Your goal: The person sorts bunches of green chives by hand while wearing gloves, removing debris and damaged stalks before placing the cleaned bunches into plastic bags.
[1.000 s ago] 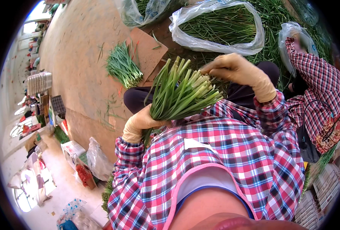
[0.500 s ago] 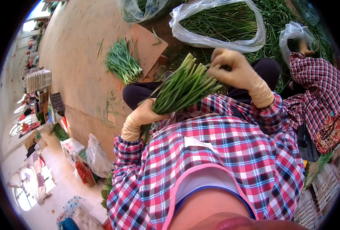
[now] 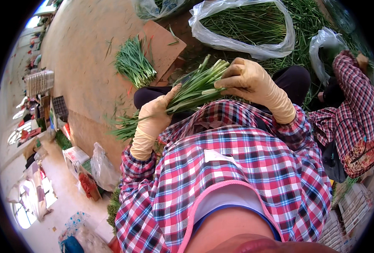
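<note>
A clear plastic bag of green stalks (image 3: 248, 25) lies ahead, its top cut off. The long green bundle of leafy stalks (image 3: 187, 95) crosses the lap, its middle hidden by the tan-gloved left hand (image 3: 153, 120), fingers wrapped around it. The tan-gloved right hand (image 3: 252, 82) curls its fingers over the pale cut ends.

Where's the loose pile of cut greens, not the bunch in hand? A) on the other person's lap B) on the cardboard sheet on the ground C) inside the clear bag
B: the loose pile lies partly on the cardboard sheet, apart from the bunch held by both hands.
</note>
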`<state>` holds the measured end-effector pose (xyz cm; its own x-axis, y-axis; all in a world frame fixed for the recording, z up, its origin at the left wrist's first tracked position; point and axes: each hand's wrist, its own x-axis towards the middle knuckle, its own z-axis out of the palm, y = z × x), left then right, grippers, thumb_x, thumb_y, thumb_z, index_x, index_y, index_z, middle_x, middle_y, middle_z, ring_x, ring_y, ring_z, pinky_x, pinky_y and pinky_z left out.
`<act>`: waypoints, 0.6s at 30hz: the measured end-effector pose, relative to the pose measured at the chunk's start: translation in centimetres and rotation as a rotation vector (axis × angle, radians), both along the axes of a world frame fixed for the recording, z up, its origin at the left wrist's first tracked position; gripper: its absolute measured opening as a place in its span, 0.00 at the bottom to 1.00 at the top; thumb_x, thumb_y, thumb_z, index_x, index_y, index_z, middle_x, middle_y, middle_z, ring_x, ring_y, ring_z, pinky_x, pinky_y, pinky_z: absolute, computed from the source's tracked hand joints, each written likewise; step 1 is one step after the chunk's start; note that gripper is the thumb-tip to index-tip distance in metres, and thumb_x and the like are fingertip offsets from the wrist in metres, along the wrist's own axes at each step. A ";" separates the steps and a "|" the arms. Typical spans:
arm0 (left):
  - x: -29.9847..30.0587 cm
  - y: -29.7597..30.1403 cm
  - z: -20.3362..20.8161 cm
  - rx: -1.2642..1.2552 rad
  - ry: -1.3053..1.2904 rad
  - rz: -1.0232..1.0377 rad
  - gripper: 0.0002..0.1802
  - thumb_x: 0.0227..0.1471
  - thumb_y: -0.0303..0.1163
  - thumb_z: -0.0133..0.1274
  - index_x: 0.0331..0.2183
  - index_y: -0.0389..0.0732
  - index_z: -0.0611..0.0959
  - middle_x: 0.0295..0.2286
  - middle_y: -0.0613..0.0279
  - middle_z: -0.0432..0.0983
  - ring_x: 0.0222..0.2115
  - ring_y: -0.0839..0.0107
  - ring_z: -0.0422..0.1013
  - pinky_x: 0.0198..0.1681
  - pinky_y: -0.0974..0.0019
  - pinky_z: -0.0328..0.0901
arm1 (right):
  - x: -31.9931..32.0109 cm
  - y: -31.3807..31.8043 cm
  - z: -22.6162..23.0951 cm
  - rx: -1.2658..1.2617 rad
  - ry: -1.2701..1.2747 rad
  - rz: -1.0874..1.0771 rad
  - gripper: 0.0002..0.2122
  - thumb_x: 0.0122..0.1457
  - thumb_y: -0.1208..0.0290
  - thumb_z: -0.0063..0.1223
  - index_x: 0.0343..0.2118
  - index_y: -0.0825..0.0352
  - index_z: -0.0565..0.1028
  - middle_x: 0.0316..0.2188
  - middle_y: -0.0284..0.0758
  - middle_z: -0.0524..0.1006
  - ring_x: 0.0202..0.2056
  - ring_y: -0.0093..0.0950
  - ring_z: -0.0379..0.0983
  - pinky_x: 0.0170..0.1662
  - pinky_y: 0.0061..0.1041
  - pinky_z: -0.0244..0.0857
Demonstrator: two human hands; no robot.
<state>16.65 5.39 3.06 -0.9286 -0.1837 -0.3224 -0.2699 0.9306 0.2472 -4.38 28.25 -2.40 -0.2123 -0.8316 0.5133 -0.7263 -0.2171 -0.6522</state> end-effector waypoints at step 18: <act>-1.8 -1.6 -1.3 -0.242 0.403 0.024 0.42 0.40 0.24 0.60 0.59 0.61 0.69 0.31 0.63 0.76 0.29 0.60 0.74 0.29 0.61 0.68 | -1.8 3.5 -4.2 0.060 -1.069 -0.224 0.07 0.55 0.72 0.62 0.36 0.64 0.83 0.29 0.30 0.79 0.32 0.19 0.75 0.36 0.18 0.69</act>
